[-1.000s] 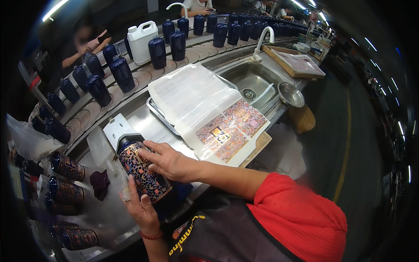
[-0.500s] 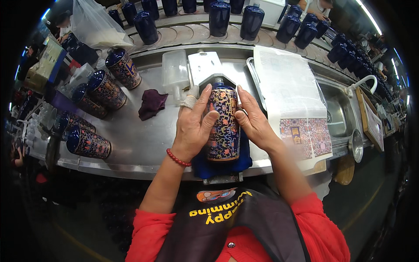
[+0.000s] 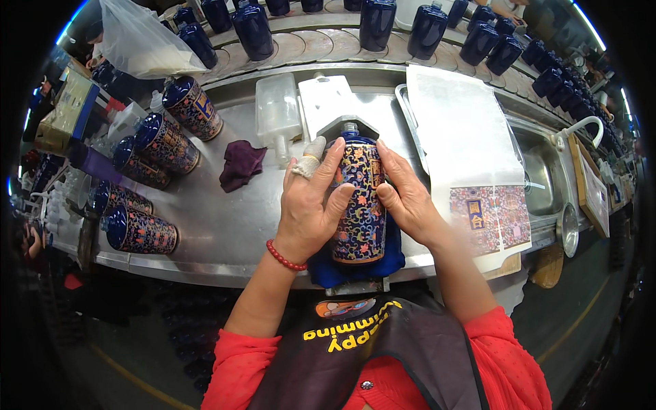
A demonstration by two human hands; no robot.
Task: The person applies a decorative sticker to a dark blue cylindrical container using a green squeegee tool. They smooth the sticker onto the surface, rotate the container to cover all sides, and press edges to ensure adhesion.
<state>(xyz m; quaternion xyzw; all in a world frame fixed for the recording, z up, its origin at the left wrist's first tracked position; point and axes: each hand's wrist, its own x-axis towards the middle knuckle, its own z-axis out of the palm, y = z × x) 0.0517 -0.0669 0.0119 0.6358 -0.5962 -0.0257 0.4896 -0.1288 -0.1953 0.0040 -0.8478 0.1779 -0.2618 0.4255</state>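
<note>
A dark blue ceramic bottle (image 3: 360, 205) wrapped in a flowered decal lies lengthwise on a blue cloth pad (image 3: 393, 256) at the counter's near edge. My left hand (image 3: 309, 205) presses its left side, a bandage on one finger and a red bead bracelet at the wrist. My right hand (image 3: 408, 198) grips its right side, thumb on the pattern. The bottle's neck points away from me toward a white holder (image 3: 328, 102).
Several decorated bottles (image 3: 167, 147) lie on the steel counter (image 3: 232, 219) at left beside a maroon rag (image 3: 240, 165). A tray of decal sheets (image 3: 465, 137) sits right, then a sink (image 3: 543, 181). Plain blue bottles (image 3: 376, 24) line the far conveyor. A plastic bag (image 3: 140, 41) stands far left.
The view has swung from the sink side to straight over the counter. The bottle went from upright in my hands to lying on the blue pad, both hands now pressing its sides.
</note>
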